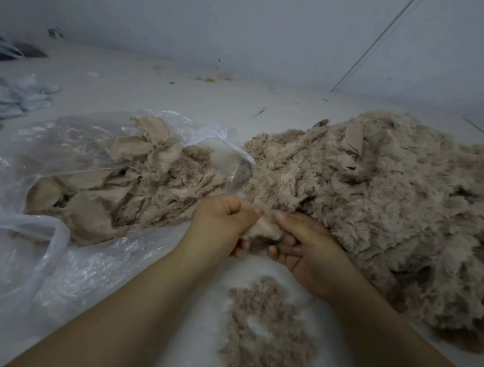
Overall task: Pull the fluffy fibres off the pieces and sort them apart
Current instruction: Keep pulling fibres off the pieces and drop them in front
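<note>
- the left hand (pixel 225 220) and the right hand (pixel 306 247) meet at the middle, both with fingers curled tight, pinching one small beige fabric piece (pixel 264 230) between them.
- just below the hands a loose heap of pulled fibres (pixel 266 329) lies on the pale floor (pixel 162 81).
- touching the right hand, a large mound of fluffy pieces (pixel 385 204) spreads to the right.
- to the left, a clear plastic bag (pixel 54 259) lies open, with flat beige pieces (pixel 120 184) piled on it.
- no brand, label or writing can be read anywhere.
- grey cloth (pixel 21 93) sits at the far left edge.
</note>
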The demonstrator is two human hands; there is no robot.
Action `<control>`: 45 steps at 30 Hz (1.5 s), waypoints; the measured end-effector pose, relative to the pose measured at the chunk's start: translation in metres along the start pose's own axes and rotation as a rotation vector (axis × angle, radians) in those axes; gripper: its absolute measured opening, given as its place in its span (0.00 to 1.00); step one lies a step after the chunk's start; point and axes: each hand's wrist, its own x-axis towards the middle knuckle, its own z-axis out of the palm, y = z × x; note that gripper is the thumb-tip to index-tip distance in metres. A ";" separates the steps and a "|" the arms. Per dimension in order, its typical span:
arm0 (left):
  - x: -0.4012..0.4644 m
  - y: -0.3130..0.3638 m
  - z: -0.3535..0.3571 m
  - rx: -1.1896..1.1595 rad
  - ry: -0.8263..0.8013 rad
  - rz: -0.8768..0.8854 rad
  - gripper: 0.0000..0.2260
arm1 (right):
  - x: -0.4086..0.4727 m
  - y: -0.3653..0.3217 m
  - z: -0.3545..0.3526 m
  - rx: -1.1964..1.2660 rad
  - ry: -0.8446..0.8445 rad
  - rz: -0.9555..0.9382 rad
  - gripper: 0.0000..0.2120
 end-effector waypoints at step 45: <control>0.005 -0.005 -0.004 -0.190 -0.087 0.036 0.10 | 0.001 0.002 -0.002 -0.035 0.081 -0.005 0.18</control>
